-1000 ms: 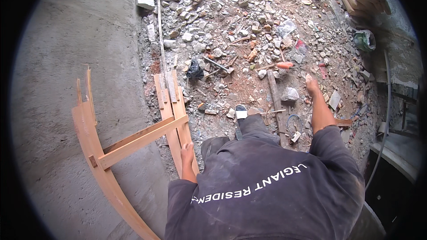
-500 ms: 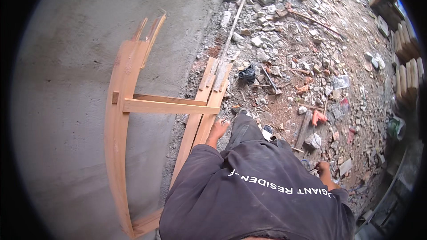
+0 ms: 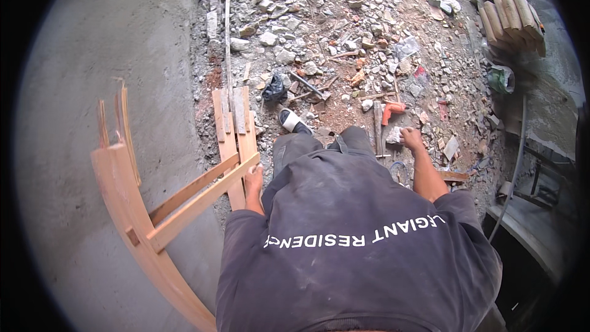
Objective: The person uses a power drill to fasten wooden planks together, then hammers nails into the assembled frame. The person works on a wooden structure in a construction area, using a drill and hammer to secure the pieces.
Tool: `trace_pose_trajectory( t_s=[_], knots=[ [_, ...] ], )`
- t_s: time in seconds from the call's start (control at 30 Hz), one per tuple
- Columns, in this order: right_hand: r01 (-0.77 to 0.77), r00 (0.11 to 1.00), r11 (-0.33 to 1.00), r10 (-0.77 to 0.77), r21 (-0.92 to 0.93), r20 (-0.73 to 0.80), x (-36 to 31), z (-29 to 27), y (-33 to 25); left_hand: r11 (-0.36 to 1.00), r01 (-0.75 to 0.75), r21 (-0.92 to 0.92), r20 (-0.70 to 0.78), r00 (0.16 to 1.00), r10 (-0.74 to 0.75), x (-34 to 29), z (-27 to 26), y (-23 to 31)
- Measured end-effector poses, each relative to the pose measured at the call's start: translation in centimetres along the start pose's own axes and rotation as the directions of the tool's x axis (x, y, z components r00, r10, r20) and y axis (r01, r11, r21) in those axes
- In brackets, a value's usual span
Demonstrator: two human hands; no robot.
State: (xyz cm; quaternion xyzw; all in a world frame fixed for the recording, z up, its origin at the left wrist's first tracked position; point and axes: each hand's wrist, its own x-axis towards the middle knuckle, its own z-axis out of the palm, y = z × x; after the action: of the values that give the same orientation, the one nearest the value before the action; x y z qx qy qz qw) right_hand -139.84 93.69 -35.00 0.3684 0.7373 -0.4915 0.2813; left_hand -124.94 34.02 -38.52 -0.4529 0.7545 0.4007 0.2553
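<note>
A wooden frame (image 3: 212, 193) of long boards joined by crosspieces leans at my left by the grey wall. My left hand (image 3: 253, 179) is at the near end of its crosspiece, fingers curled against the wood. On the right, my right hand (image 3: 412, 138) reaches down over the rubble with its fingers apart. It is beside a whitish lump (image 3: 394, 135) and just below an orange power drill (image 3: 393, 110). A narrow wooden piece (image 3: 378, 126) lies next to the drill.
Broken stone and rubble (image 3: 344, 31) cover the ground ahead. A hammer (image 3: 307, 86) and a black plastic bag (image 3: 275, 88) lie near my sandalled foot (image 3: 294, 122). Stacked tiles (image 3: 511, 21) stand at the far right, above a green-and-white sack (image 3: 500, 79). The plain wall (image 3: 123, 37) bounds the left.
The view has swung to the right, so the frame now appears further left and tilted. My right hand has reached forward toward the drill. My left hand has come against the crosspiece.
</note>
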Motion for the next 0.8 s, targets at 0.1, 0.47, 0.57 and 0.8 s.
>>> trace_pose_trajectory(
  t_s=[0.1,0.47,0.57,0.8],
  knots=[
    [0.100,0.995,0.991,-0.100,-0.083,0.012,-2.3,4.7,-6.3,0.998,-0.056,-0.042,0.010,0.998,0.057,1.4,-3.5,7.4],
    [0.262,0.963,0.913,-0.226,-0.313,0.146,2.0,9.2,-21.7,0.959,-0.017,-0.284,-0.053,0.999,0.002,4.6,-3.4,14.2],
    [0.254,0.956,0.882,-0.167,-0.397,0.240,7.1,8.9,-24.6,0.996,0.082,-0.032,0.011,0.997,-0.081,2.1,-0.4,14.8],
    [0.403,0.893,0.637,-0.117,-0.657,0.435,21.3,10.6,-31.8,0.955,0.052,0.291,0.440,0.879,-0.182,-5.6,9.0,20.1]
  ],
)
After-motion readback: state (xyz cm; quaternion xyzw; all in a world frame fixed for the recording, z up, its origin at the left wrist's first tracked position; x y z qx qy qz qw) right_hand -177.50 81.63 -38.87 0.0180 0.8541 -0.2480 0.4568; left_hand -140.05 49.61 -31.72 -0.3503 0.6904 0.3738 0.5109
